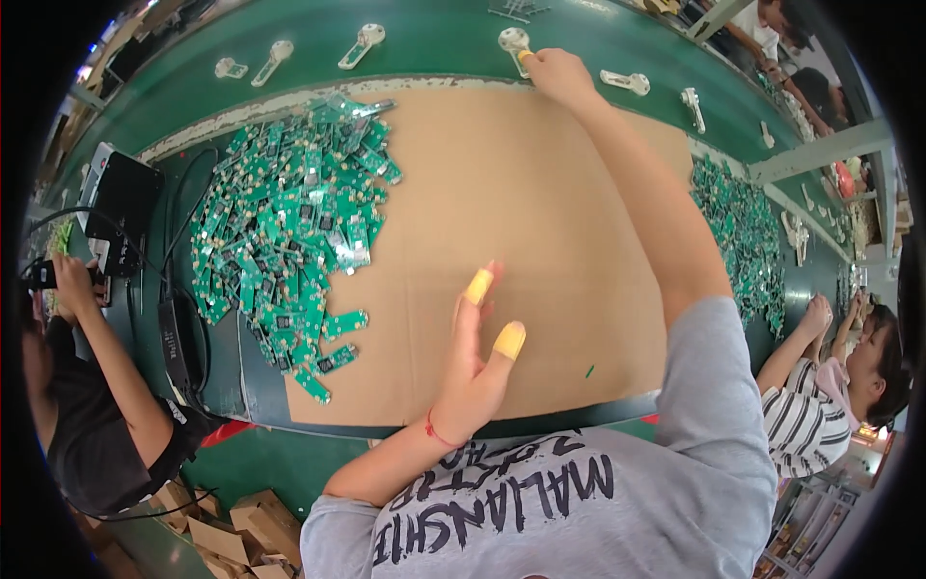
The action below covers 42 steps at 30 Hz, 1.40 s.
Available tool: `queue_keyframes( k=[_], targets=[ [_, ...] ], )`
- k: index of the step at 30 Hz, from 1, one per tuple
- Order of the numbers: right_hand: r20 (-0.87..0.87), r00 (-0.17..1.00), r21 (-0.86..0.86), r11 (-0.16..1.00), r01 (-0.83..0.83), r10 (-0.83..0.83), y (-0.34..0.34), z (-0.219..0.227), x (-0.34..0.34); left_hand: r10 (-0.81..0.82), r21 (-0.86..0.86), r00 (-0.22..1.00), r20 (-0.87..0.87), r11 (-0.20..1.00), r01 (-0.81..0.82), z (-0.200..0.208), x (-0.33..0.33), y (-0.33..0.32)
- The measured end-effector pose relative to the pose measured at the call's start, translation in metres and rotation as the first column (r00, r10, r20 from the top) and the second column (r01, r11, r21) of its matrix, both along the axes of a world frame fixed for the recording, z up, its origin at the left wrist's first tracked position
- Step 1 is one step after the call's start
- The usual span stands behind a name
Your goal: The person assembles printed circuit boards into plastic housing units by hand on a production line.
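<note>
Reaching over the green conveyor belt (439, 43), my right hand (564, 77) has its fingers closed at the side of a white plastic part (513, 41) with a round head and a long body. A yellow finger cot shows at its fingertip. My left hand (475, 362) hovers above the brown cardboard sheet (521, 193). It holds nothing, and its thumb stands apart from the fingers; yellow cots cover the thumb and one finger. Left of it lies a large heap of green circuit boards (299, 203).
More white parts (365, 46) lie along the belt. A black power adapter (181, 343) with cables and a black box (121, 207) stand at left. Another board heap (738, 236) lies at right. Co-workers sit on both sides; cardboard boxes (260, 526) are below left.
</note>
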State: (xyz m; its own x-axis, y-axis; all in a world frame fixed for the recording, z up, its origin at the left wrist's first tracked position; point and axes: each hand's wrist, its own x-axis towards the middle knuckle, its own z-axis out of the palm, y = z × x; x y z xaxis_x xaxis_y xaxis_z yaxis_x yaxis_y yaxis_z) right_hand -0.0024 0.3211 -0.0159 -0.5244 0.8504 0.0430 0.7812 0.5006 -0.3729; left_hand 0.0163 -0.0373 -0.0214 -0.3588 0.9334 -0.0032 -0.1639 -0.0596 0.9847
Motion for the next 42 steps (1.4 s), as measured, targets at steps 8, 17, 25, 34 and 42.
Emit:
queue_keyframes(
  k=[8,17,25,34,42],
  targets=[
    [0.193,0.977,0.616,0.786,-0.048,-0.092,0.095,-0.004,0.075,0.011,-0.047,0.999,0.031,0.999,-0.010,0.007,-0.003,-0.002],
    [-0.148,0.952,0.273,0.936,-0.221,0.268,0.037,0.007,0.118,-0.054,-0.030,0.994,-0.095,0.998,0.051,0.013,-0.002,-0.003],
    [0.089,0.733,0.101,0.726,-0.680,0.674,-0.216,0.032,0.150,-0.003,-0.086,0.578,-0.816,0.990,-0.116,0.013,-0.023,-0.013],
    [-0.062,0.625,0.309,0.610,-0.730,0.778,-0.284,0.011,0.150,-0.047,-0.085,0.498,-0.866,0.995,-0.054,0.003,-0.011,-0.027],
    [-0.049,0.639,0.222,0.632,-0.742,0.767,-0.286,0.005,0.152,0.046,0.015,0.074,-0.996,0.930,-0.367,0.002,-0.072,-0.063]
  ],
)
